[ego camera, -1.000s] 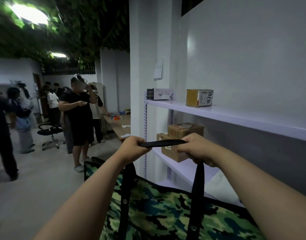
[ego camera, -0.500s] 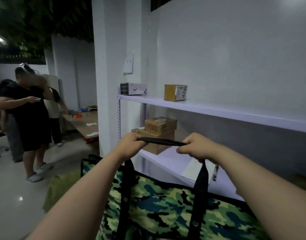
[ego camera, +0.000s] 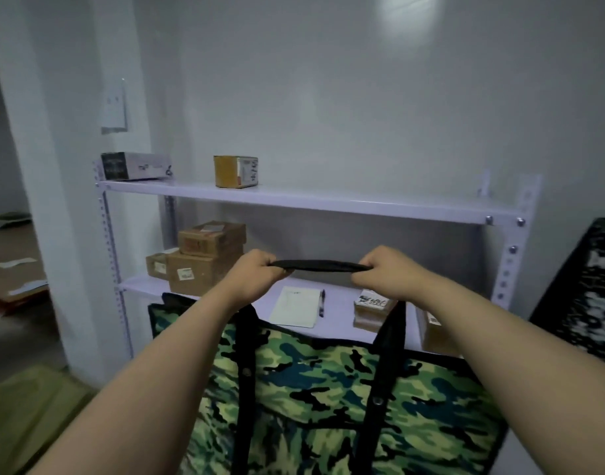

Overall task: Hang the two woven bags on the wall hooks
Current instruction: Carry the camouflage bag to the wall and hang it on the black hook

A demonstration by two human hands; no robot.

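A green camouflage woven bag hangs in front of me by its black handle, which is stretched level between both fists. My left hand grips the handle's left end and my right hand grips the right end. Black straps run down from each fist onto the bag. A second, black-and-white patterned bag shows at the right edge. An olive-green bag-like thing lies low at the left. No wall hook is visible on the white wall.
A white metal shelf unit stands right behind the bag. Its top shelf carries two small boxes; the lower shelf holds cardboard boxes, a notepad and a pen. A white pillar rises at the left.
My view has swung right: the people and the room at the left have left the frame, and the shelf now faces me. Both hands keep the same grip on the handle.
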